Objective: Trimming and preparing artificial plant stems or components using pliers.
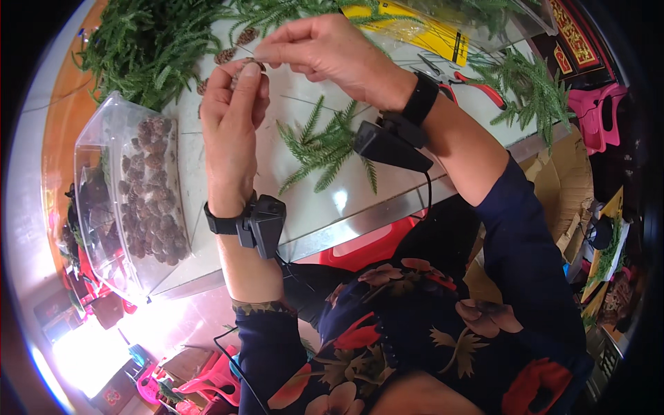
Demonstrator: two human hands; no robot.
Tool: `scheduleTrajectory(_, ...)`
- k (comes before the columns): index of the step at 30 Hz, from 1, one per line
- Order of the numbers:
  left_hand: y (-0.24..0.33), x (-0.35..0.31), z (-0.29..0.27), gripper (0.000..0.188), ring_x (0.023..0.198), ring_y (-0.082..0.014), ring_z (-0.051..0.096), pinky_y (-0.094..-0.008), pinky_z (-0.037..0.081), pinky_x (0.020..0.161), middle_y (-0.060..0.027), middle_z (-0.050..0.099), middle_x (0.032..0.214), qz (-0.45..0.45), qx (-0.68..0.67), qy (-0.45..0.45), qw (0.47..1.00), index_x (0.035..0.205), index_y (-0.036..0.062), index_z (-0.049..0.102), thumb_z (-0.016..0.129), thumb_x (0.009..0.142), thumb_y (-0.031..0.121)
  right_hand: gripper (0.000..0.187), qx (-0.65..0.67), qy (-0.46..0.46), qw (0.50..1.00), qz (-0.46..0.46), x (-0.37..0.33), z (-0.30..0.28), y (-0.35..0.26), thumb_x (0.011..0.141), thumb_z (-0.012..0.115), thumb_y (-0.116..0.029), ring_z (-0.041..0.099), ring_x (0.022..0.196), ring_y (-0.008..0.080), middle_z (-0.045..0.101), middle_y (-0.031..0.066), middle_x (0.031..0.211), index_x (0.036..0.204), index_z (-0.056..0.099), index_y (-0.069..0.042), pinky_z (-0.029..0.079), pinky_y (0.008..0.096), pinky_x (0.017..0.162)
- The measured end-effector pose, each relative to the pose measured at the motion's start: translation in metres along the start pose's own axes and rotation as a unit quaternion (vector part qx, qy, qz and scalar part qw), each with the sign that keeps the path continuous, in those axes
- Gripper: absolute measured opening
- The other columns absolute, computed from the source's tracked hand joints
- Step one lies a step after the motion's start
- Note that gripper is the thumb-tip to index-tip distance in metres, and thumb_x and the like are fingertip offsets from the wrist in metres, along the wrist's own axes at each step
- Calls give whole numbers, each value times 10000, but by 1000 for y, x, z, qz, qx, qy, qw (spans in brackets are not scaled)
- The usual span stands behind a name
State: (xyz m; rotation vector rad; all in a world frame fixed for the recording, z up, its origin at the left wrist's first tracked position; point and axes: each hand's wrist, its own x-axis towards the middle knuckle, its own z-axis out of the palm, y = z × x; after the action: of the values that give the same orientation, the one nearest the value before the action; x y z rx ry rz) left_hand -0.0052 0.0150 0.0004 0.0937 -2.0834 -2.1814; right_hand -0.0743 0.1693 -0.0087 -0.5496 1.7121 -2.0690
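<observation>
My left hand [234, 111] is closed round a small brown pine cone [257, 65], its thumb on top and the cone partly hidden by the fingers. Just above it my right hand [325, 59] pinches with thumb and forefinger close to the cone; what lies between those fingertips is too small to make out. Several loose pine cones [225, 57] lie on the white table [304, 214] beyond the left hand. Below the right hand rests a green artificial pine sprig [328, 145].
On the left stands a clear plastic bin [104, 155] of pine cones [153, 200]. Green branches are heaped [149, 48] at the far left. Red-handled pliers [481, 90] and another sprig [526, 93] lie right of my right forearm, near a yellow package [422, 38]. A pink stool [598, 117] stands far right.
</observation>
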Motion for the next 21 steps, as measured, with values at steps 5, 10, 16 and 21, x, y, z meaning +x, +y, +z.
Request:
scheduleTrajectory(5,-5,1,5,230,632,-56,443,-187,360,576,1,573,803,83,91,28,992,1045,3,547,600,931,196,133,-95,-11,995,5,12,-3,-6,876,646,-149,512,525,112,585,4,670,860,636,-18,387,239,461)
scheduleTrajectory(10,-14,4,10,284,675,-82,482,-206,384,595,-12,578,813,227,194,48,953,1049,-7,548,643,906,219,201,32,8,998,46,2,0,-16,895,639,-181,393,494,49,504,-39,600,795,627,-7,298,201,446)
scheduleTrajectory(16,29,-17,9,345,734,-104,506,-243,415,636,-29,598,860,185,332,-123,917,1022,7,586,739,810,231,160,168,2,981,-97,20,-35,-16,925,595,-167,416,502,49,508,-18,611,847,604,-28,289,193,441)
scheduleTrajectory(21,21,-29,10,337,753,-113,508,-259,400,658,-18,607,871,161,432,-332,823,1024,34,617,754,772,211,144,174,79,978,-79,18,-39,-21,938,573,-164,448,514,58,530,-1,628,863,580,-41,298,191,444)
